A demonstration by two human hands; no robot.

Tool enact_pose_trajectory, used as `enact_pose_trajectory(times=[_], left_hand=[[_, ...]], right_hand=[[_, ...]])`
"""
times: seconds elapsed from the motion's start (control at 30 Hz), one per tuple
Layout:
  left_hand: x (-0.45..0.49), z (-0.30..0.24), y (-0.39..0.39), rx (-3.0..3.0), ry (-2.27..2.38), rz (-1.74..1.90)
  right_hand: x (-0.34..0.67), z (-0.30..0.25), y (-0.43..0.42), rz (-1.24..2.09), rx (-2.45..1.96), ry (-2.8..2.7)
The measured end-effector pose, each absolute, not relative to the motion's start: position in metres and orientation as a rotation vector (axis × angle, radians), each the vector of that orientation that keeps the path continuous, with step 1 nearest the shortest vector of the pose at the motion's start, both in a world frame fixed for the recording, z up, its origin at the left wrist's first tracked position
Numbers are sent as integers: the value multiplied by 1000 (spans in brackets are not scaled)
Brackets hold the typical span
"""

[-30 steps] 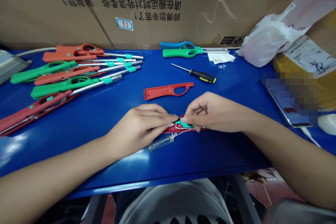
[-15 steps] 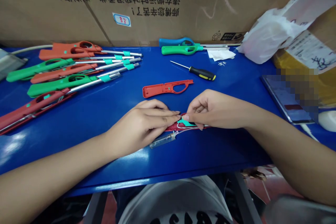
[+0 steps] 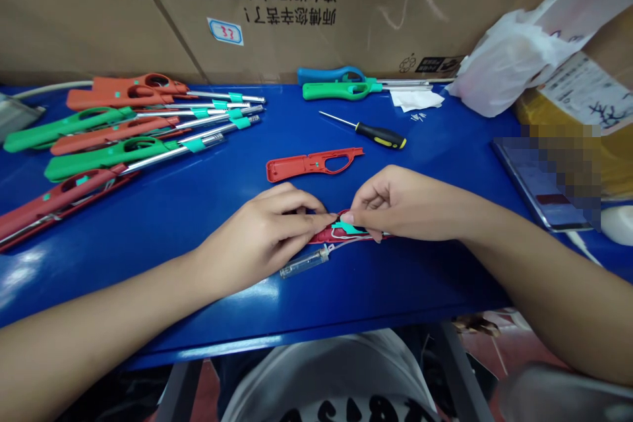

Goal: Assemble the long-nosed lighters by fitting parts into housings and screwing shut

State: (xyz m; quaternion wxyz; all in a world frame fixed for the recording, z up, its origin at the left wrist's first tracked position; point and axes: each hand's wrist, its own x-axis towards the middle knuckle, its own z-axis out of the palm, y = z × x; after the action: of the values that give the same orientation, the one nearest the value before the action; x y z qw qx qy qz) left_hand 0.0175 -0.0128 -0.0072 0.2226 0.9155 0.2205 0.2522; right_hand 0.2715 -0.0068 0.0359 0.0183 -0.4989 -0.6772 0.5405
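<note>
Decent open counter (image 3: 386,297) by the near edge between the forearms (image 3: 123,306), clear fuel tank (image 3: 304,262) just beyond. Farther out, red lighter shell (image 3: 291,168) and screwdriver (image 3: 380,135) block the way; cardboard box (image 3: 297,53) walls off the back.

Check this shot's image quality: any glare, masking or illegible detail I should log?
Head view: white glare on the glossy blue tabletop, at left and lower middle; head view: square pixel blocks mask part of the flat dark phone; head view: the loose red plastic handle half reads clearly, but the thin white wire is too small to trace fully.
</note>
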Motion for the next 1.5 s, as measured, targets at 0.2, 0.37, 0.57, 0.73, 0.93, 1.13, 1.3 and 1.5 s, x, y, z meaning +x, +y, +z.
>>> enact_pose_trajectory(times=[0.2,0.37,0.57,0.73,0.93,1.13,1.3,1.5], left_hand=[[17,-7,-14,2504,611,708],[17,-7,-14,2510,616,706],[18,-7,-13,2522,614,694],[16,-8,-14,2553,611,672],[13,-2,-15,2758,591,595],[12,4,-16,2931,560,539],[12,3,-14,2880,537,624],[13,5,-14,2946,547,600]], right_hand=[[272,35,-8,1641,-1555,-2146],[272,33,-8,1614,-1582,-2160],[271,32,-10,1573,-1607,-2178],[267,32,-14,1362,-1608,-2128],[275,44,-11,1294,-1553,-2261],[280,51,-10,1216,-1475,-2503],[277,43,-11,1216,-1481,-2459],[277,40,-14,1148,-1543,-2426]])
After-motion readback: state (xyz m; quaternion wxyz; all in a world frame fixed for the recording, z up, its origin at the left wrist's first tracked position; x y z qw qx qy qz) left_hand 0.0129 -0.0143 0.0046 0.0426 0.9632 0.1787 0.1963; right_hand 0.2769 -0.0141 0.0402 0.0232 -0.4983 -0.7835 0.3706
